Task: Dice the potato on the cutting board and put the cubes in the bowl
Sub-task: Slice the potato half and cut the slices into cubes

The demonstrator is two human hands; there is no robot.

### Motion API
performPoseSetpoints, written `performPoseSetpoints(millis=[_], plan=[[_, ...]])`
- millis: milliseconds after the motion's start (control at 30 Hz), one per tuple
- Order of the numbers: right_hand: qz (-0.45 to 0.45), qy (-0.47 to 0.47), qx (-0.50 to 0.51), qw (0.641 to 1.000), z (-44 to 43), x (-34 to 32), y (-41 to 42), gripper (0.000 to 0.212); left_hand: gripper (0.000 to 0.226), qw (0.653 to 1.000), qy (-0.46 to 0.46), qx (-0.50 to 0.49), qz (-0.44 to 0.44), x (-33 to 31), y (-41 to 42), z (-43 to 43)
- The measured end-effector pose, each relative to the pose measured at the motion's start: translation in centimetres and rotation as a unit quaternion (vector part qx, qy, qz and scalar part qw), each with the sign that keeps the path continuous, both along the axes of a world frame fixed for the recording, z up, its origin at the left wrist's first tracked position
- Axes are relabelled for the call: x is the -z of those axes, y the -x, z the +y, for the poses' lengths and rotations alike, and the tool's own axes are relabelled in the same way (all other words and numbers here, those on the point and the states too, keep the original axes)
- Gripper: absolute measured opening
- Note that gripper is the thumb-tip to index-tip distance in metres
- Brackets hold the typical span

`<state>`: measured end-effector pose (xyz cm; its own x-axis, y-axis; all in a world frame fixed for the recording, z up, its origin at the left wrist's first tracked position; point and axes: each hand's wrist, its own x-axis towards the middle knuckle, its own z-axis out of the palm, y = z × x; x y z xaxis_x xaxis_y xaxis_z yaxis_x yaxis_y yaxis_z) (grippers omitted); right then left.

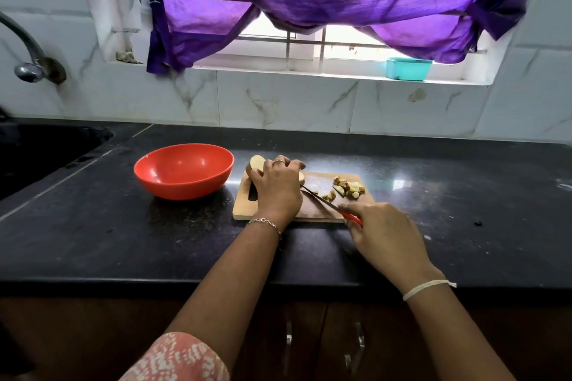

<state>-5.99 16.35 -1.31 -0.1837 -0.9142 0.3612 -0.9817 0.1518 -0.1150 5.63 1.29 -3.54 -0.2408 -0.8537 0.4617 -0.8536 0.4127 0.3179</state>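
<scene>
Black counter [123, 241]: L hand [277, 187] holds potato [257, 162] on board [309, 213], R hand [380, 232] grips knife [322, 199] by cubes [348, 187].

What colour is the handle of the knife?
Red; the knife handle shows from the right hand in the head view.

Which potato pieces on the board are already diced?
The cubes at the board's right end, beyond the knife; the big pieces at the left hand are not diced.
</scene>
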Motion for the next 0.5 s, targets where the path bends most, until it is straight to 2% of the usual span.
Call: performPoseSetpoints(millis=[167, 300, 500], plan=[[0.001, 0.004, 0.011, 1.000, -1.5, 0.0, 0.9, 0.032, 0.045, 0.998, -0.015, -0.030, 0.046, -0.1, -0.5, -0.3], [-0.004, 0.007, 0.043, 0.999, -1.8, 0.0, 2.0, 0.032, 0.038, 0.994, -0.060, -0.051, 0.079, -0.2, -1.0, -0.4], [-0.042, 0.031, 0.065, 0.996, -2.2, 0.3, 2.8, 0.031, 0.045, 0.993, -0.087, -0.053, 0.067, 0.1, -1.2, -0.6]])
